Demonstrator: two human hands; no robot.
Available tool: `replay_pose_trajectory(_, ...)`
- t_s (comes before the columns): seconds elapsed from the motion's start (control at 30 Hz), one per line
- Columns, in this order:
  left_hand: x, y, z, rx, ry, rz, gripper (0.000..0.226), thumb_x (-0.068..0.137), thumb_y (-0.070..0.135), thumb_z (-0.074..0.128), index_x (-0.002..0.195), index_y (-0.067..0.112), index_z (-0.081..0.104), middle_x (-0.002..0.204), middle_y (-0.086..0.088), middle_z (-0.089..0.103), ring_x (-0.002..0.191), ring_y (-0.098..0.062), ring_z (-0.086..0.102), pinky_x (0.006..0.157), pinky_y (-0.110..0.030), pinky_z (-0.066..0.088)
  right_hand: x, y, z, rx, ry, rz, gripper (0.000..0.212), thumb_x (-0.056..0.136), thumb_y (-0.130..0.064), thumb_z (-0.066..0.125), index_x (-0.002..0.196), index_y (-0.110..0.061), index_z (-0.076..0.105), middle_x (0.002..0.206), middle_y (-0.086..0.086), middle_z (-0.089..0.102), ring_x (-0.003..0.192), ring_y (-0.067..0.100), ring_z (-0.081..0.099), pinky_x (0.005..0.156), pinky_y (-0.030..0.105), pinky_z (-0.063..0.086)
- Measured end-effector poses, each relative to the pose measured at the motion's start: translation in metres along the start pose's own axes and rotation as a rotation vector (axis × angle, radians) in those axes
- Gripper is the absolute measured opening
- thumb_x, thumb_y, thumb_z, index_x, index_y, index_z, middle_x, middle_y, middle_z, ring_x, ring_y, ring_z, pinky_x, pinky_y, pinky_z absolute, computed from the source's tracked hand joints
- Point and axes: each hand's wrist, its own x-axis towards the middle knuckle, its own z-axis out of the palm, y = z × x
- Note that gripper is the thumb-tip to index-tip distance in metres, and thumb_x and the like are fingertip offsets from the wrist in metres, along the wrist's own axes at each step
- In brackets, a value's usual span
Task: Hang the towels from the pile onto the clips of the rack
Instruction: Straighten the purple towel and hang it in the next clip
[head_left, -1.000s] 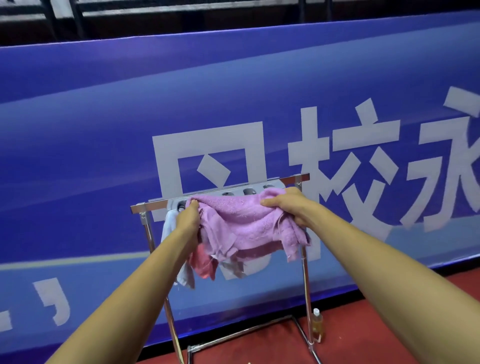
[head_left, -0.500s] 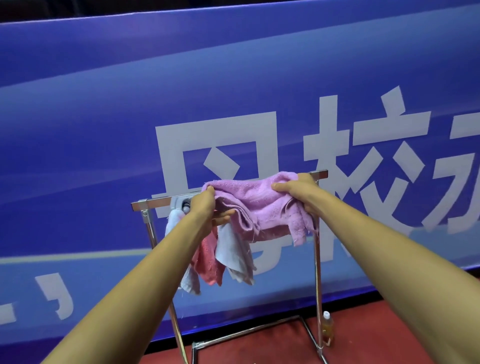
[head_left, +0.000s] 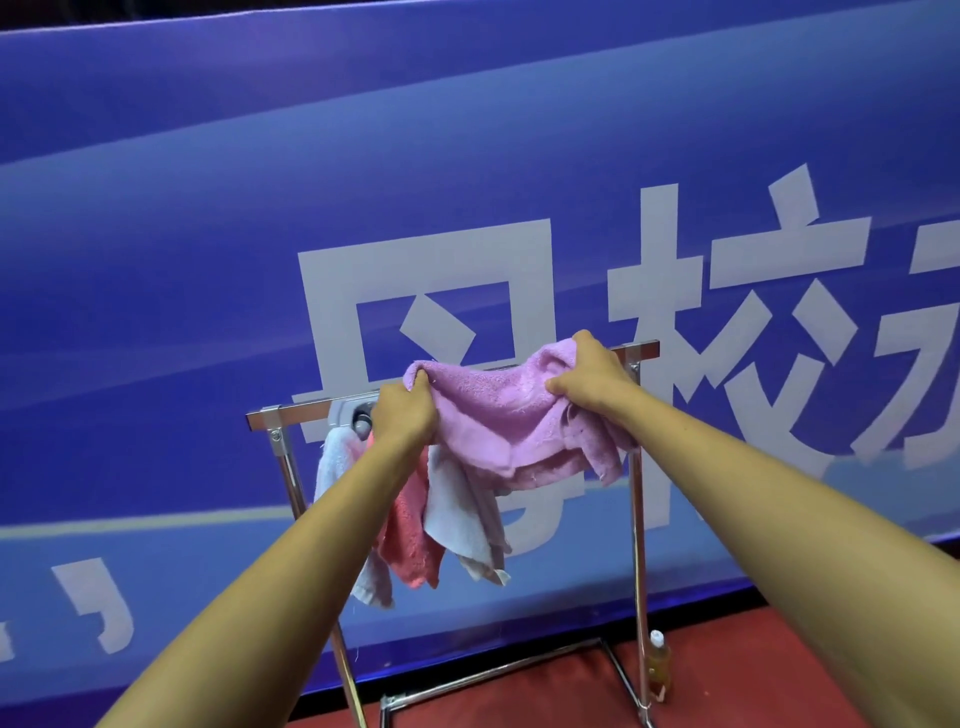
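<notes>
1. Head view, frame centre: the left hand (head_left: 402, 418) and right hand (head_left: 592, 382) each clench an end of the lilac towel (head_left: 498, 415), held along the top bar of the rack (head_left: 638, 499).
2. Below left, a pale blue towel (head_left: 332, 467), a coral towel (head_left: 410, 551) and a white towel (head_left: 457, 519) hang.

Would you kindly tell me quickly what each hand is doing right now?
Left hand: closed, gripping the left end of the purple towel.
Right hand: closed, gripping the same towel's right end at the rack bar.

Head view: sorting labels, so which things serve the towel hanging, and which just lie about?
For the job: purple towel, left hand, right hand, rack, clip bar, hung towels.
Lying about: bottle by the rack's foot, blue banner.
</notes>
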Motion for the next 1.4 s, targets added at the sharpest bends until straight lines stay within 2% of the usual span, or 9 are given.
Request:
replay_pose_trajectory(0.1, 0.007, -0.004, -0.001, 0.231, 0.104, 0.132, 0.052, 0.102, 0.046, 0.040, 0.095, 0.004, 0.069, 0.098, -0.016, 0.069, 0.100, -0.040, 0.062, 0.080, -0.038, 0.045, 0.002, 0.003, 0.003, -0.064, 0.051, -0.031, 0.043, 0.084, -0.015, 0.070, 0.119, -0.005, 0.047, 0.117, 0.018, 0.059, 0.100, 0.033, 0.059, 0.061, 0.032, 0.039)
replay_pose_trajectory(0.33, 0.015, -0.004, 0.002, 0.439, 0.105, 0.273, 0.052, 0.061, 0.070, 0.066, 0.088, 0.026, 0.068, 0.079, 0.007, 0.065, 0.080, -0.023, 0.062, 0.067, -0.034, 0.049, 0.012, 0.001, 0.012, -0.149, 0.057, -0.019, 0.047, 0.081, -0.030, 0.078, 0.113, -0.004, 0.055, 0.111, 0.016, 0.062, 0.101, 0.035, 0.062, 0.069, 0.032, 0.045)
replay_pose_trajectory(0.5, 0.015, -0.003, 0.016, 0.517, 0.144, 0.382, 0.037, 0.086, 0.045, 0.065, 0.094, 0.014, 0.048, 0.087, -0.004, 0.060, 0.083, -0.033, 0.057, 0.066, -0.037, 0.039, 0.015, 0.000, 0.023, -0.265, 0.102, -0.073, 0.036, 0.085, -0.037, 0.072, 0.077, -0.013, 0.046, 0.085, 0.007, 0.056, 0.080, 0.030, 0.054, 0.059, 0.029, 0.038)
replay_pose_trajectory(0.87, 0.026, -0.011, 0.040, 0.951, 0.124, 0.760, 0.012, 0.085, 0.016, 0.055, 0.091, 0.020, 0.046, 0.081, -0.004, 0.054, 0.070, -0.036, 0.053, 0.054, -0.035, 0.028, 0.026, 0.001, 0.036, -0.554, 0.158, -0.243, 0.010, 0.091, -0.018, 0.062, 0.097, -0.014, 0.057, 0.086, 0.006, 0.059, 0.092, 0.033, 0.067, 0.065, 0.033, 0.041)
replay_pose_trajectory(1.03, 0.025, -0.015, 0.051, 1.159, 0.032, 0.831, 0.007, 0.087, 0.018, 0.061, 0.080, 0.020, 0.062, 0.086, -0.003, 0.056, 0.073, -0.033, 0.065, 0.053, -0.034, 0.027, 0.026, 0.000, 0.042, -0.723, 0.141, -0.336, 0.032, 0.091, -0.010, 0.059, 0.123, -0.011, 0.052, 0.111, 0.012, 0.067, 0.102, 0.034, 0.065, 0.070, 0.034, 0.039)
replay_pose_trajectory(1.17, 0.030, -0.015, 0.054, 1.304, 0.064, 0.863, 0.018, 0.067, 0.017, 0.083, 0.064, 0.020, 0.065, 0.069, -0.002, 0.056, 0.050, -0.027, 0.062, 0.047, -0.028, 0.019, 0.026, 0.005, 0.048, -0.742, 0.046, -0.359, 0.035, 0.091, -0.010, 0.057, 0.125, -0.017, 0.051, 0.113, 0.011, 0.066, 0.105, 0.034, 0.063, 0.070, 0.035, 0.036)
replay_pose_trajectory(1.23, 0.029, -0.018, 0.058, 1.378, 0.020, 0.930, 0.003, 0.083, 0.016, 0.070, 0.086, 0.017, 0.070, 0.088, -0.004, 0.063, 0.070, -0.027, 0.070, 0.051, -0.031, 0.029, 0.025, 0.008, 0.054, -0.763, 0.000, -0.399, 0.037, 0.089, -0.010, 0.054, 0.125, -0.021, 0.053, 0.112, 0.009, 0.067, 0.105, 0.034, 0.063, 0.072, 0.036, 0.037)
replay_pose_trajectory(1.3, 0.026, -0.024, 0.069, 1.439, -0.008, 0.937, 0.021, 0.095, 0.012, 0.050, 0.108, 0.013, 0.067, 0.115, -0.009, 0.062, 0.095, -0.029, 0.071, 0.061, -0.033, 0.034, 0.024, 0.013, 0.061, -0.794, -0.025, -0.445, 0.042, 0.087, -0.008, 0.055, 0.126, -0.022, 0.053, 0.111, 0.008, 0.067, 0.106, 0.034, 0.063, 0.072, 0.036, 0.037)
replay_pose_trajectory(1.4, 0.021, -0.026, 0.078, 1.458, -0.038, 0.851, 0.024, 0.096, 0.013, 0.046, 0.109, 0.014, 0.067, 0.121, -0.010, 0.065, 0.101, -0.029, 0.070, 0.065, -0.033, 0.036, 0.023, 0.017, 0.066, -0.802, -0.034, -0.462, 0.046, 0.085, -0.005, 0.058, 0.129, -0.019, 0.051, 0.111, 0.009, 0.067, 0.104, 0.035, 0.063, 0.070, 0.036, 0.035)
